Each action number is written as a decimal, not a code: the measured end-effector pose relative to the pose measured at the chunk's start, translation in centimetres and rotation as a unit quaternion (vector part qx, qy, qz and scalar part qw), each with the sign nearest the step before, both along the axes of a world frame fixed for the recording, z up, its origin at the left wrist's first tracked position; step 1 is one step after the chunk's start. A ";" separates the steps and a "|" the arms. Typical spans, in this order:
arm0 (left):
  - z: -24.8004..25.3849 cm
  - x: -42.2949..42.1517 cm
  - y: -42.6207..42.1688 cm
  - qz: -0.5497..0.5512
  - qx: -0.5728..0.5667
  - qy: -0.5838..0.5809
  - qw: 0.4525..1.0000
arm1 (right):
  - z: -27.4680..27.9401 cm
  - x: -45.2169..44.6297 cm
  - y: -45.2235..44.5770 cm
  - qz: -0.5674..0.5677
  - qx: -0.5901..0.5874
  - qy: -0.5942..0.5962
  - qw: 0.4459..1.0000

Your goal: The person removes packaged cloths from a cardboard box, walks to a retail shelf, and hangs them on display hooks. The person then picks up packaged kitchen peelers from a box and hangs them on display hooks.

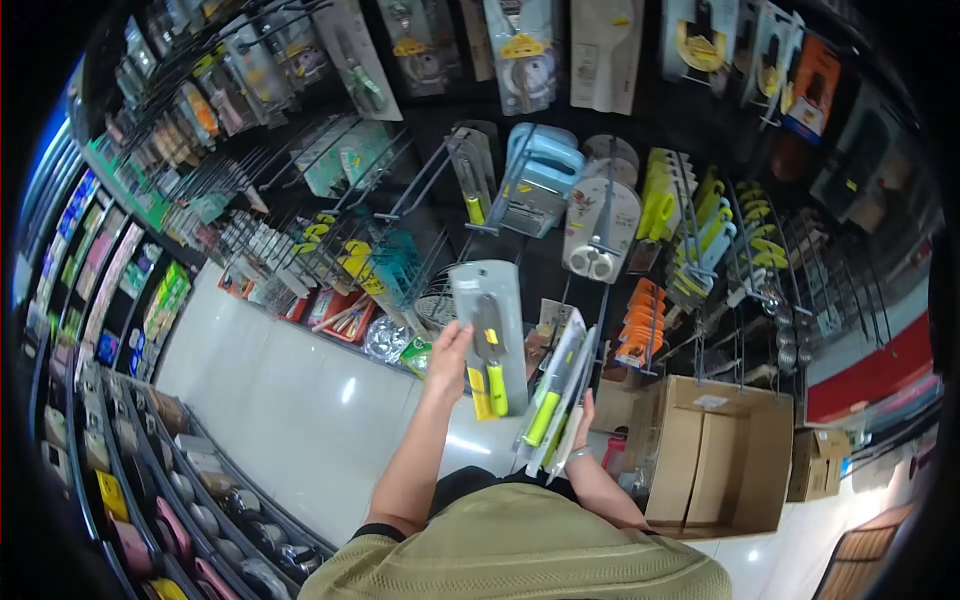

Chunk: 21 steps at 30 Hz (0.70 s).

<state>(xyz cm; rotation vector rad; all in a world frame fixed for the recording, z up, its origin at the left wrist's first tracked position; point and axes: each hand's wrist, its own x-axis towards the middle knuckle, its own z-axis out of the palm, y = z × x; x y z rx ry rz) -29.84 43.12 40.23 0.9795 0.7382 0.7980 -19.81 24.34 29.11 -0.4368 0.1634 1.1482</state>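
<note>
My left hand [450, 358] is closed on the edge of a packaged knife [490, 350], a grey card with a dark blade and a lime-green handle. It is held nearly upright in front of me. Just right of it, my right hand [583, 432] is closed round several similar packs [552, 395], stacked together and tilted. Lime-green handles show through their clear fronts. Some of the right fingers are hidden behind the stack. Above the left pack, another pack with a lime-green handle [473, 185] hangs on a wire hook.
Blue graters [538, 180], green-handled tools [668, 195] and orange items [642, 322] hang on the rack ahead. An opened cardboard box [722, 455] stands at the lower right. Shelves of goods [190, 490] line the left, beside the pale tiled floor [290, 375].
</note>
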 end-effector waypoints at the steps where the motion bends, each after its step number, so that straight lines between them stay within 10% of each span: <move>1: 1.1 -0.4 0.3 0.030 0.000 -0.025 0.999 | 0.0 0.7 -0.2 0.005 0.003 0.018 1.000; 10: 4.3 -0.4 7.2 0.168 0.132 -0.072 0.974 | -0.4 2.7 2.4 -0.022 0.269 -0.059 0.961; 21: 2.6 0.2 12.0 0.140 0.177 -0.042 0.973 | 1.6 -1.2 7.3 -0.001 0.252 0.036 0.967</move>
